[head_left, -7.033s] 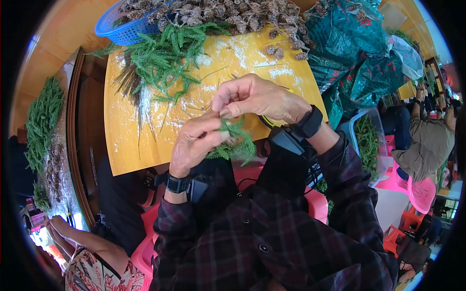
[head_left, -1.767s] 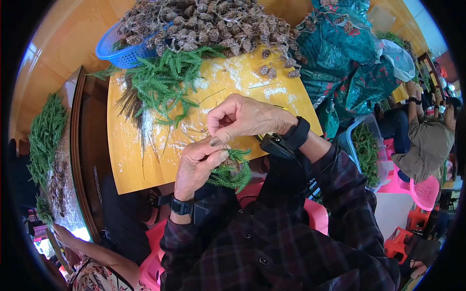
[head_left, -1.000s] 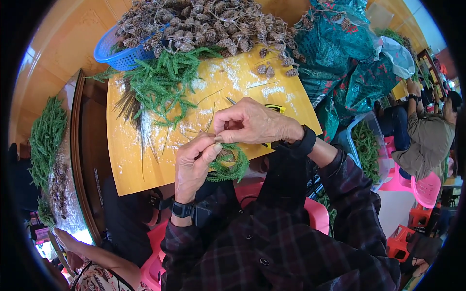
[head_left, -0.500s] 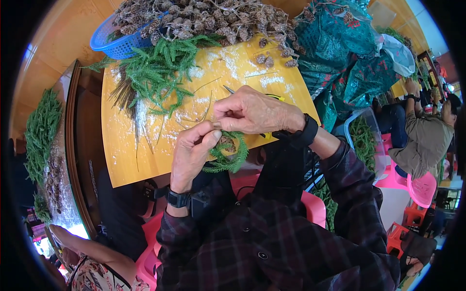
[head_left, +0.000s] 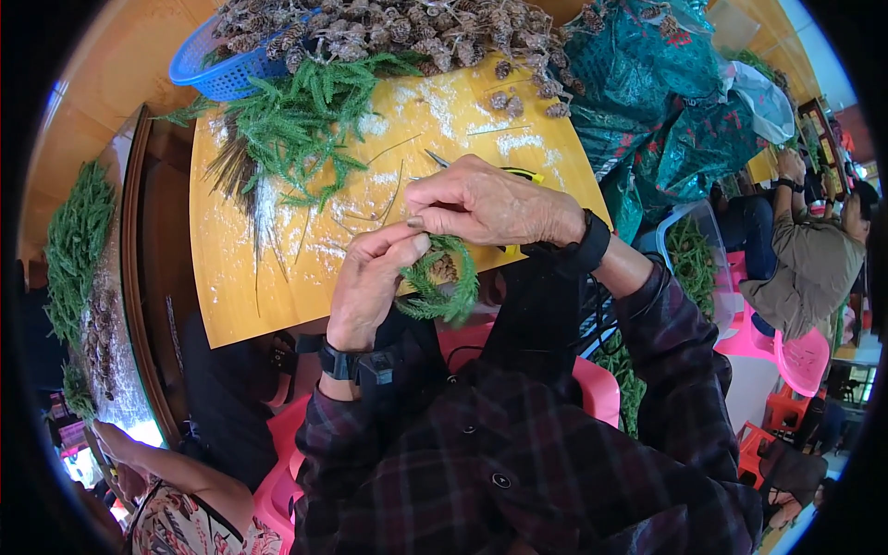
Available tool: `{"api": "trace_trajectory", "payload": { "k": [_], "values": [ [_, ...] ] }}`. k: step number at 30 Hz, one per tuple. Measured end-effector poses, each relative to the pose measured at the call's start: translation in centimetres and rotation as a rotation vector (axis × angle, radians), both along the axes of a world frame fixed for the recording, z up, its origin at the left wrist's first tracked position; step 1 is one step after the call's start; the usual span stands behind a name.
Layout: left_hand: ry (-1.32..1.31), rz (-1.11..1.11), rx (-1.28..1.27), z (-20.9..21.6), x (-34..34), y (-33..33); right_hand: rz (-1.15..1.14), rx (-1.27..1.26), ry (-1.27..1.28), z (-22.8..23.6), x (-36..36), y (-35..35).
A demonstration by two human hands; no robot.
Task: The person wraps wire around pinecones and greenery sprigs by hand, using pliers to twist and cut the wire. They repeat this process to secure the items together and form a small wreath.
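Just past the table's near edge hangs a small green wreath (head_left: 460,302) of artificial pine sprigs, with a brown pine cone (head_left: 446,269) inside the ring. My left hand (head_left: 363,294) is closed on the wreath's top, thumb against the fingers. My right hand (head_left: 495,205) meets it there in a pinch; whatever is between its fingertips is too small and covered to make out. Behind the right hand lie pliers (head_left: 524,174) with yellow-and-black handles, their metal jaws pointing to the upper left and the rest partly hidden.
The yellow table (head_left: 236,301) bears white powder, loose wires, green sprigs (head_left: 310,129) and dark stems. Pine cones (head_left: 398,32) heap along its far side beside a blue basket (head_left: 227,85). Teal bags (head_left: 647,120) stand at right, above a clear bin (head_left: 689,254). Other people sit on both sides.
The wreath has tilted up and shifted slightly right, so its ring shows rounder. Both hands stay together at its top, with small finger movements.
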State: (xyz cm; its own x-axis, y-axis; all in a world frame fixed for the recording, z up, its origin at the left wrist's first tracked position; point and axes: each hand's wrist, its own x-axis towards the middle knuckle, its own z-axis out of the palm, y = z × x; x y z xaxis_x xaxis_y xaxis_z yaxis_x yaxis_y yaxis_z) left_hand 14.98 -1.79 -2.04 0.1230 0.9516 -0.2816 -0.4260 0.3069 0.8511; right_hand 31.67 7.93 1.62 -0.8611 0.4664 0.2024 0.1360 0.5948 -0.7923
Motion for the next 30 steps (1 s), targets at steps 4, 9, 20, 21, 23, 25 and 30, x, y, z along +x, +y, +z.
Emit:
{"api": "trace_trajectory", "payload": {
  "k": [4, 9, 20, 21, 23, 25, 30],
  "values": [
    [0.334, -0.007, 0.313, -0.5, -0.2, 0.2, -0.011, 0.000, 0.002, 0.3, 0.5, -0.1],
    [0.681, 0.002, 0.564, 0.6, 0.3, 0.3, 0.024, 0.011, -0.087, 0.3, 0.5, 0.1],
    [0.740, 0.186, 0.601, 0.5, 0.4, 1.1, -0.176, -0.433, -0.108, -0.5, -0.1, 0.4],
    [0.648, 0.114, 0.507, 0.5, -0.3, 1.1, -0.153, -0.455, -0.046, -0.4, 0.1, 0.5],
    [0.460, -0.028, 0.322, 0.6, -1.5, 1.0, -0.125, -0.473, 0.015, 0.1, 0.5, 0.5],
    [0.327, -0.027, 0.281, 0.4, -1.8, 0.8, -0.078, -0.370, 0.013, 0.8, 0.9, 0.0],
    [-0.102, -0.047, 0.142, 0.6, -1.7, -0.1, 0.002, -0.097, -0.040, 2.6, 0.8, -1.2]
  ]
}}
